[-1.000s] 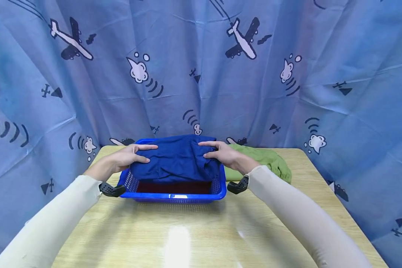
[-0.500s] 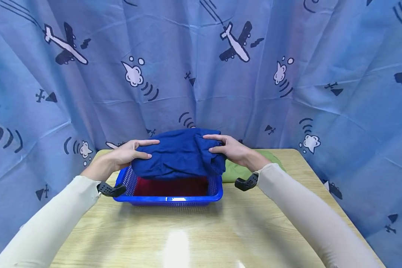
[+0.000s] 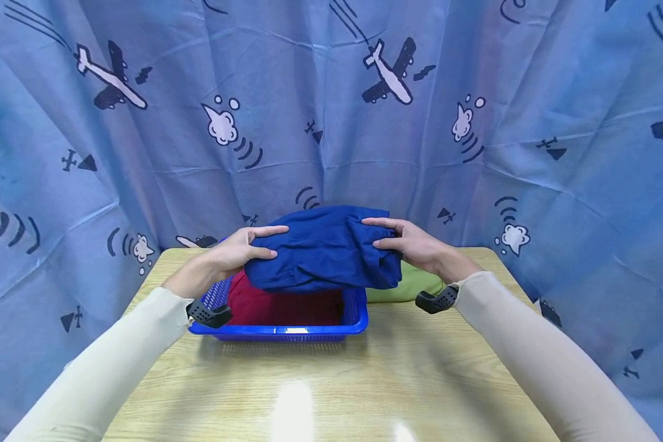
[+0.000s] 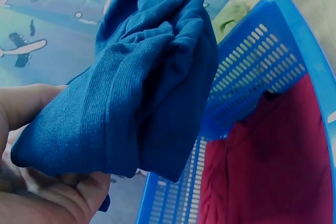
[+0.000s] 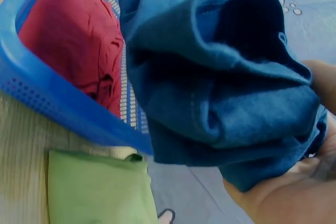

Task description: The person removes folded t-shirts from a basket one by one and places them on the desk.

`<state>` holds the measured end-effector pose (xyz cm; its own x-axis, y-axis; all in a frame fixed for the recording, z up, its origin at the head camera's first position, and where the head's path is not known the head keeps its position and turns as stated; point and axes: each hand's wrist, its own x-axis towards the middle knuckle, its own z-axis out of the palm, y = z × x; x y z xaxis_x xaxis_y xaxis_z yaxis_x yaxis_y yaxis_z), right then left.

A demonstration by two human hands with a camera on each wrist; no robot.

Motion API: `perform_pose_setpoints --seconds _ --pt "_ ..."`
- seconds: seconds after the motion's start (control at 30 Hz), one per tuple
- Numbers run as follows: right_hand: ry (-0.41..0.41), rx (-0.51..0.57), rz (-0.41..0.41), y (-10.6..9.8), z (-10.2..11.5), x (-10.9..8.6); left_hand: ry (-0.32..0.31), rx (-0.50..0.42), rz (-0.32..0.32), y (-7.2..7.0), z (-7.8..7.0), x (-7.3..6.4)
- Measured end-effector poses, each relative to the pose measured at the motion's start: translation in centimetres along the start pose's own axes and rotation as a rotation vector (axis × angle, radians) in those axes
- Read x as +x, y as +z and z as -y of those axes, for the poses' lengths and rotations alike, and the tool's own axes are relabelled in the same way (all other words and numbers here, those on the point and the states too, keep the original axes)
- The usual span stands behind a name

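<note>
A folded dark blue garment (image 3: pixel 326 245) hangs in the air between my hands, over the right part of the blue plastic basket (image 3: pixel 295 330). My left hand (image 3: pixel 229 253) grips its left end, with the cloth between thumb and fingers. At the other end my right hand (image 3: pixel 420 247) holds it the same way, and a loose fold (image 5: pixel 236 56) gapes there in the right wrist view. What kind of garment it is cannot be told. Below, a folded red garment (image 4: pixel 273 161) lies in the basket. Part of the basket's far side is hidden behind the blue cloth.
Right of the basket, a folded green garment (image 5: pixel 100 187) lies on the wooden table (image 3: pixel 309 393), partly hidden by the blue cloth and right hand in the head view. A blue curtain (image 3: pixel 331 110) with airplane prints hangs behind and beside the table.
Both hands have lifted the blue garment out of the basket and carried it right. More of the red garment beneath shows now, and less of the green one.
</note>
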<state>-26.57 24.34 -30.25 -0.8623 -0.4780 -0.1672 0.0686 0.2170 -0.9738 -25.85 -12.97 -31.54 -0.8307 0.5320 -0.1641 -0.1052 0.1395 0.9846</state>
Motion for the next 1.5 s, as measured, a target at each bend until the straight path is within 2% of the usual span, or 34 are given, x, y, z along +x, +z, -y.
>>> perform_pose_setpoints --seconds 0.57,0.9,1.2,1.5 --pt "-0.006 -0.085 -0.01 -4.8 -1.2 -2.6 0.017 0.05 -0.003 4.1 -0.7 2.8" --pt "0.032 -0.051 -0.004 -7.5 -2.5 -4.1 0.02 0.016 0.03 6.1 -0.3 4.4" --pt "0.044 -0.102 0.016 -9.8 -3.5 -5.5 0.033 0.011 0.043 8.3 0.0 6.2" --pt "0.117 -0.171 0.023 -12.5 -5.1 -7.6 0.033 0.05 0.066 11.2 0.2 8.0"
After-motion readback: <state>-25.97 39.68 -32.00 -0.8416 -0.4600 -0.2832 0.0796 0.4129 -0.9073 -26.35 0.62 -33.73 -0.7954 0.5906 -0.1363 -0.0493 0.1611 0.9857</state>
